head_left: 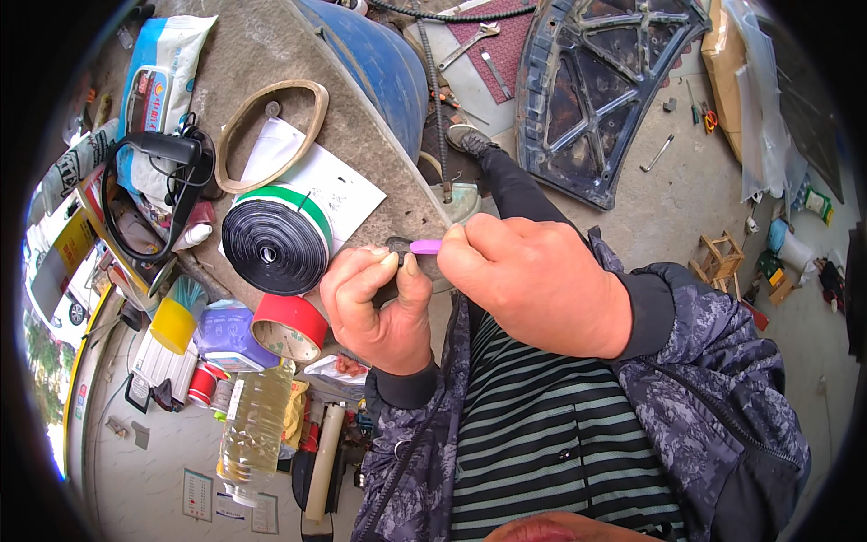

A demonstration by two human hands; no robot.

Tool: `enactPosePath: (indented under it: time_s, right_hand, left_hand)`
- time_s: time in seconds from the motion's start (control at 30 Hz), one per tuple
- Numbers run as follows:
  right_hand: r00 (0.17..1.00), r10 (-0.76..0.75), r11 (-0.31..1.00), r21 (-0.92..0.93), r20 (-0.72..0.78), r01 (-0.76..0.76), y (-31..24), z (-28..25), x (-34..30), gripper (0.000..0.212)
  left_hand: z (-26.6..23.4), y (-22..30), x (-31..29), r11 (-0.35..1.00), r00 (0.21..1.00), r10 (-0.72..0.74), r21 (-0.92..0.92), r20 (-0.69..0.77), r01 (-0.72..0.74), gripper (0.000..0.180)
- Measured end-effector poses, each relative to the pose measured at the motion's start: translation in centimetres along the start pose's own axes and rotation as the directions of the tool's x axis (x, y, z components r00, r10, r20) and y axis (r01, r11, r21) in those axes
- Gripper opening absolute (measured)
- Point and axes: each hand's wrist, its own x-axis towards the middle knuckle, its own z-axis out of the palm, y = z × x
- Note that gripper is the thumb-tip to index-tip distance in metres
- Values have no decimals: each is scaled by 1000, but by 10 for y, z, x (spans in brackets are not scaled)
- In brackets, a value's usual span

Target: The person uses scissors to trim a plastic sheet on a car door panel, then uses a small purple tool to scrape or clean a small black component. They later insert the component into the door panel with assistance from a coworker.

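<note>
Both hands meet in front of my chest, over the corner of a worn work surface [411, 203]. My left hand [379, 307] is closed, pinching a small dark piece [398, 244] between thumb and fingertips; its kind is hard to make out. My right hand [542, 285] is wrapped round a narrow pink piece [424, 247], mostly hidden in the fist. The pink end touches or nearly touches the dark piece. To the left of my left hand lies a coiled black strap roll [271, 248] with a green and white band, on a white paper sheet [348, 199].
An oval tan ring [312, 113] lies by the paper. A red tape roll [291, 327], yellow cup [172, 327] and bottle of pale yellow liquid [253, 434] stand to the left. Beyond are a blue barrel [379, 68], an adjustable wrench [470, 45] and a dark ribbed panel [601, 99].
</note>
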Motion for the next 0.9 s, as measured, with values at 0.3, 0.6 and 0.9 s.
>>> enactPosePath:
  time_s: [0.3, 0.6, 0.9]
  right_hand:
    - [1000, 6, 999, -53, 8, -5, -3, 2, 0, 24]
    - [998, -26, 991, 133, 57, 18, 9, -8, 1, 29]
    - [999, -8, 999, 50, 45, 6, 4, -6, 1, 26]
  left_hand:
    - [2, 0, 0, 1000, 1000, 8, -3, -2, -8, 29]
    - [-1, -4, -2, 998, 998, -57, -37, -34, 56, 33]
    - [-1, -2, 0, 1000, 1000, -24, -2, -15, 24, 32]
